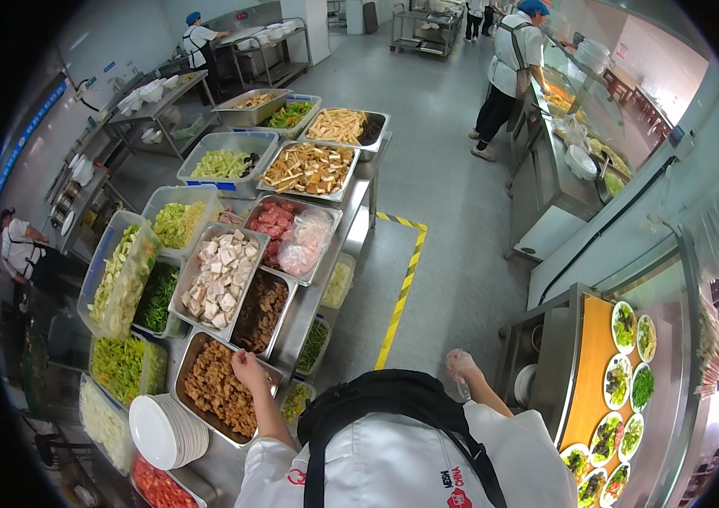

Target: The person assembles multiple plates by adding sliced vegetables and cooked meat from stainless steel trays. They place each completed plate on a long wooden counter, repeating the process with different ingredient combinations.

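My left hand (pixel 250 370) is bare and hangs over the right side of a steel pan of browned, fried pieces (pixel 218 386); its fingers are curled, and whether it holds anything is unclear. Out to the right, above the floor, my right hand (pixel 461 365) wears a clear plastic glove, with its fingers partly hidden by glare. Beyond the left hand are a pan of dark cooked meat (pixel 262 311) and a pan of pale diced cubes (pixel 219 277). A stack of white plates (pixel 165 432) stands at the near left of that fried-food pan.
Tubs of cut vegetables (pixel 121 276) crowd the steel table. Small plates of food (pixel 617 381) line an orange board at right. A worker (pixel 511 70) stands at the far-right counter, others at the left (pixel 23 247) and back (pixel 199 44). Yellow-black tape (pixel 405 279) marks the floor.
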{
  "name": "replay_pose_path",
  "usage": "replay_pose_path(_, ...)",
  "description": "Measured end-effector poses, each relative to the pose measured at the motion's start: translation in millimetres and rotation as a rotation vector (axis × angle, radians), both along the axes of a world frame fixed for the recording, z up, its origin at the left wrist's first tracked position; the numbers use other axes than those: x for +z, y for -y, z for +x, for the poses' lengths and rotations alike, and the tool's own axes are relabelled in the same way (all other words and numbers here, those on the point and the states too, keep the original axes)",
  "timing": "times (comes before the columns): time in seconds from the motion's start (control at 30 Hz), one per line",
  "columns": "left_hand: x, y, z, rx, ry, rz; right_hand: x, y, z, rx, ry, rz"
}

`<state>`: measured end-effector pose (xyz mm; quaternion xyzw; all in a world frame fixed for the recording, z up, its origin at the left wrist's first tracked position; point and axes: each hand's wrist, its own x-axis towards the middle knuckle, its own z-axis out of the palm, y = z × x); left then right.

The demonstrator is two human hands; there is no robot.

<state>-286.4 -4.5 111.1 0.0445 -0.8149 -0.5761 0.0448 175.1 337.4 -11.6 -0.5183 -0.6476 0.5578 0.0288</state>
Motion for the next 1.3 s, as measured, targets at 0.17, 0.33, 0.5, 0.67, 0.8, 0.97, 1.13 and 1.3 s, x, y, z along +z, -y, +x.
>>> replay_pose_path(0.17, -10.0, -6.0, -8.8, 0.022, -0.049, -0.016, -90.0, -13.8, 79.1, 0.813, 0.339, 0.337)
replay_pose_path(0.33, -0.7, 23.4, 6.0, 0.018, -0.005, -0.004, -58.8, 16.8, 90.0, 1.459, 0.693, 0.716)
replay_pose_path(0.5, -3.3, 11.4, 6.6, -0.057, -0.050, -0.022, -26.0, 33.6, 86.5, 1.224, 0.739, 0.638)
replay_pose_path(0.67, -16.8, -32.2, 7.6, -0.277, -0.044, -0.005, -46.8, 51.5, 98.5, 0.412, 0.502, 0.379)
replay_pose_path(0.8, -13.3, -27.4, -2.2, -0.467, -0.094, -0.099, 15.5, 83.0, 67.2, 0.002, 0.411, 0.088)
replay_pose_path(0.97, 19.6, -123.9, 37.1, -0.784, 0.077, -0.019, 75.5, 145.5, 122.6, -0.464, 0.392, -0.078)
replay_pose_path(1.13, 35.7, -193.1, 59.7, -0.859, 0.120, -0.071, 50.1, 249.1, 172.2, -0.640, 0.512, -0.284)
replay_pose_path(1.3, 24.0, -241.1, 100.7, -1.077, 0.167, -0.104, 2.8, 335.7, 204.0, -0.705, 0.612, -0.281)
